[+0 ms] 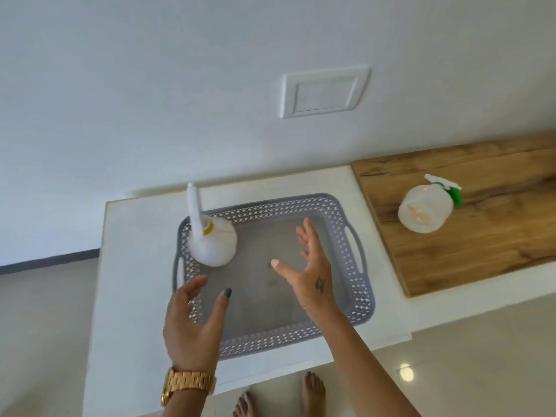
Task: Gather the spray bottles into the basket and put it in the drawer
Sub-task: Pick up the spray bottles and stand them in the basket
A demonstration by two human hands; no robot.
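A grey perforated basket (346, 206) with two side handles sits on a white cabinet top (135, 266). One white spray bottle with a yellow collar (215, 243) stands upright in the basket's far left corner. A second white spray bottle with a green trigger (425, 210) stands on the wooden counter (481, 251) to the right, outside the basket. My left hand (192, 323) hovers open over the basket's near left rim, just below the bottle and not touching it. My right hand (313, 272) is open above the middle of the basket, holding nothing.
A white wall with a switch plate (325, 91) rises behind the cabinet. The wooden counter adjoins the white top on the right. Bare feet (313, 392) stand on the pale tiled floor at the cabinet's front edge. No drawer front is visible.
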